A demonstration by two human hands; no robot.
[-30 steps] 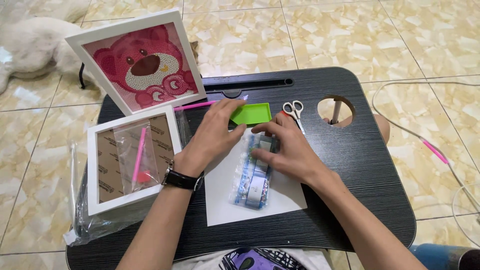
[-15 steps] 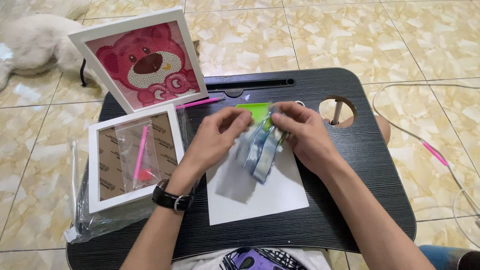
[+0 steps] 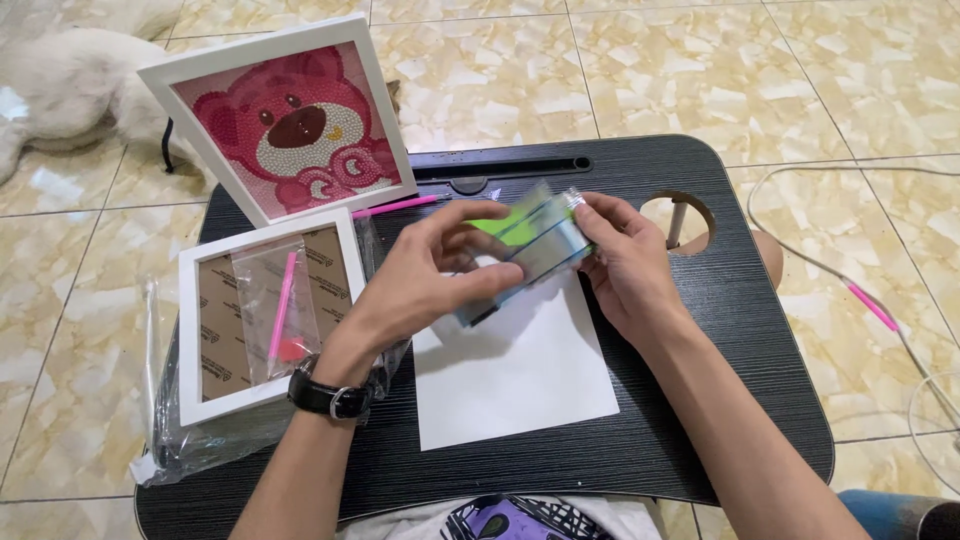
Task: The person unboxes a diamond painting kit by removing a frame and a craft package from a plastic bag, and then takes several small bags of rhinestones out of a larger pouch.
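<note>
Both hands hold a clear plastic packet (image 3: 528,258) with small blue and white bags inside, lifted a little above the black lap table (image 3: 730,330). My left hand (image 3: 435,270), with a black watch on the wrist, grips the packet's left side. My right hand (image 3: 620,262) grips its right end. A white sheet of paper (image 3: 520,380) lies flat under the hands. A green tray (image 3: 500,222) shows just behind the packet, partly hidden by it.
A white-framed pink bear picture (image 3: 290,125) leans at the table's back left. In front of it lies a white frame (image 3: 265,315) on a plastic bag, with a pink pen in a small bag. Another pink pen (image 3: 395,207) lies near the groove. A white furry animal (image 3: 70,95) lies on the tiled floor.
The packet was lying on the white paper; both hands have lifted it and turned it sideways above the table. The scissors near the round hole are now hidden.
</note>
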